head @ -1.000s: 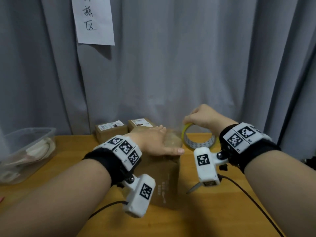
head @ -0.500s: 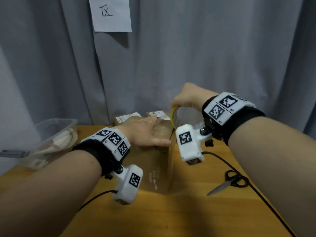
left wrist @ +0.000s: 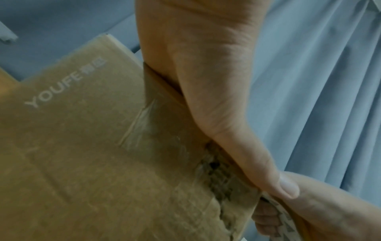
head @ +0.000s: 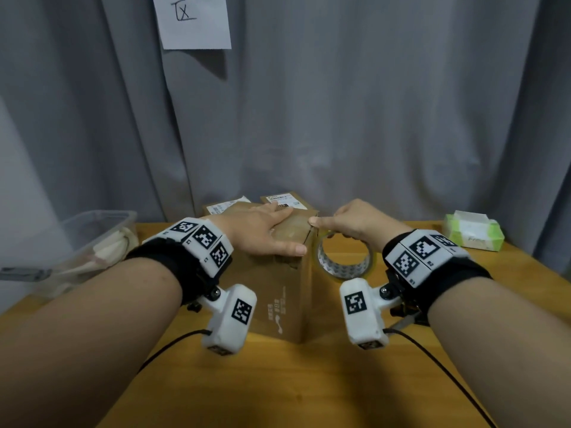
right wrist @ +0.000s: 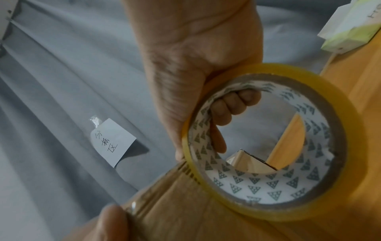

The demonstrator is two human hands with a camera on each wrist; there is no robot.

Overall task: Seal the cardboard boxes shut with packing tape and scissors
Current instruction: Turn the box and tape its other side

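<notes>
Two hands at work on one cardboard box [head: 287, 291], which stands near the middle of the wooden worktop [head: 309, 381]. Left hand [head: 262, 230] lies flat on the box top, fingers straight and pressing the flaps down, thumb [left wrist: 274, 176] along the box's right top edge. Right hand [head: 355, 222] is just right of the box, fingers curled through the core of the tape roll [head: 344, 262] and gripping it; index finger points at the box's top right edge. Roll hangs on edge against the box's right side, yellowish outer wrap, white inner core printed with grey triangles [right wrist: 274, 194]. Clear tape already lies across the box lid [left wrist: 140, 124].

Behind the box, against the grey curtain [head: 370, 118]: two smaller labelled boxes [head: 284, 199]. Far left of the box, a clear plastic tub [head: 92, 236] holding pale cloth. Far right, a green-and-white tissue pack [head: 472, 231]. Above the box, a paper note [head: 193, 20] pinned to the curtain.
</notes>
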